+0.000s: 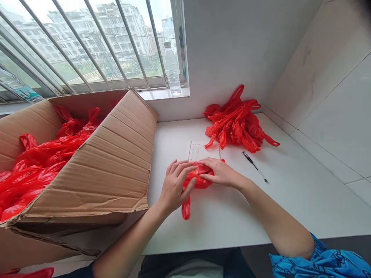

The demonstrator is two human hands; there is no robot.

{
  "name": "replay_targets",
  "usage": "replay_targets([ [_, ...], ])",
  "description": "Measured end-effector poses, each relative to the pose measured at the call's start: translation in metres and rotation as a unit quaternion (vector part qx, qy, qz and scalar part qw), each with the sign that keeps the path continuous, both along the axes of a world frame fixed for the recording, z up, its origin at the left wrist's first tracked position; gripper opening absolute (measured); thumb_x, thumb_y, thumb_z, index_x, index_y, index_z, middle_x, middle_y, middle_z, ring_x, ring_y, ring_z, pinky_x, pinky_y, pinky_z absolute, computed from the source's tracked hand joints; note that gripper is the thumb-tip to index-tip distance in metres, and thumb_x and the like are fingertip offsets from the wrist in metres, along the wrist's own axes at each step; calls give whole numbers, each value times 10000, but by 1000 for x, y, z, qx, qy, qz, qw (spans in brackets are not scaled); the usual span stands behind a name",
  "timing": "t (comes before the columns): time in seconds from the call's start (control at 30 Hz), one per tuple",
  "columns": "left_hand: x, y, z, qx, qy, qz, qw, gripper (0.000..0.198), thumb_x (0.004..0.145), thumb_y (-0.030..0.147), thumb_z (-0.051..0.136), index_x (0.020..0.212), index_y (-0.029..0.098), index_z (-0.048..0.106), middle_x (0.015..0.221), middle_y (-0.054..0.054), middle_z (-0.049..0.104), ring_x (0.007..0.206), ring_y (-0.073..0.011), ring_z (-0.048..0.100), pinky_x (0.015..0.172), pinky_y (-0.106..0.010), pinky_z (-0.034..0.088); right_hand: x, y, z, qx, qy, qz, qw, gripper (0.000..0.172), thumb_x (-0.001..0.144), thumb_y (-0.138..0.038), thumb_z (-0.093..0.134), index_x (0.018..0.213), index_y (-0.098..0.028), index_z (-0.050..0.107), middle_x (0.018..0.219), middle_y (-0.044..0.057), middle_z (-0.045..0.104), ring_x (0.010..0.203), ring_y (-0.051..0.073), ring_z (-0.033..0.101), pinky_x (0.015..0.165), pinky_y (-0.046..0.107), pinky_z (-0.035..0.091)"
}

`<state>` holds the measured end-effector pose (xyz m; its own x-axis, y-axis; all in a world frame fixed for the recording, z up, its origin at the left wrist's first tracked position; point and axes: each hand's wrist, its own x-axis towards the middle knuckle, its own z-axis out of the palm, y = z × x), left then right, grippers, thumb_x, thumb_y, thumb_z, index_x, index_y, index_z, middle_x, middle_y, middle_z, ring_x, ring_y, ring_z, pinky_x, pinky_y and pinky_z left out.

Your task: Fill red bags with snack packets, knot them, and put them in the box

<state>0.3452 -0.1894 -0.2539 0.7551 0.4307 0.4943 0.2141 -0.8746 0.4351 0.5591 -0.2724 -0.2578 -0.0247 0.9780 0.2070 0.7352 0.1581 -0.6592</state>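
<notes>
A crumpled red plastic bag [191, 184] lies on the white table [232, 216] in front of me. My left hand [174, 185] rests on its left side with the fingers pressed onto the plastic. My right hand [220, 172] pinches the bag's upper right part between thumb and fingers. One end of the bag trails down towards me from below the left hand. Just behind the hands lies a small white sheet of paper [199, 150] with faint print.
A large open cardboard box [110, 162] full of red bags [37, 158] stands at the left. A pile of red bags [237, 123] lies by the back wall, a black pen [254, 166] to its right. A water bottle [172, 69] stands on the windowsill.
</notes>
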Motion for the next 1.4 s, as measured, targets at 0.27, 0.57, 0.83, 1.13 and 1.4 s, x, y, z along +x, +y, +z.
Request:
replay_targets([
  [0.27, 27, 5, -18, 126, 208, 78, 967, 557, 926, 216, 400, 1470, 97, 398, 1529, -211, 393, 1444, -328, 350, 1203, -588, 135, -6, 11, -32, -7, -167, -56, 984, 556, 926, -275, 457, 1468, -153, 440, 1534, 121, 426, 1447, 285, 345, 1194, 568, 206],
  [0.57, 42, 24, -44, 100, 198, 86, 971, 566, 913, 236, 389, 1462, 107, 432, 1510, -180, 431, 1425, -322, 386, 1181, -540, 259, -18, 14, -39, -28, -169, -61, 983, 568, 1034, -410, 254, 1537, -155, 322, 1596, 91, 305, 1493, 250, 248, 1215, 546, 164],
  [0.83, 40, 23, -50, 97, 189, 82, 974, 568, 939, 264, 370, 1481, 97, 407, 1538, -169, 391, 1447, -309, 348, 1197, -509, 231, -23, 14, -41, -27, -192, -79, 978, 569, 1028, -398, 276, 1538, -150, 325, 1599, 107, 296, 1494, 258, 244, 1221, 535, 147],
  [1.13, 39, 22, -51, 90, 192, 86, 973, 562, 953, 279, 367, 1486, 105, 400, 1544, -159, 387, 1451, -308, 340, 1195, -503, 251, -24, 15, -40, -45, -211, -78, 973, 575, 1028, -401, 283, 1535, -132, 326, 1598, 89, 302, 1496, 254, 235, 1222, 528, 150],
  [1.4, 38, 20, -49, 130, 238, 105, 957, 556, 978, 293, 322, 1501, 111, 374, 1570, -117, 351, 1466, -268, 318, 1198, -468, 283, -24, 16, -43, -45, -235, -83, 967, 578, 1031, -405, 273, 1539, -132, 315, 1598, 79, 306, 1492, 249, 246, 1218, 521, 169],
])
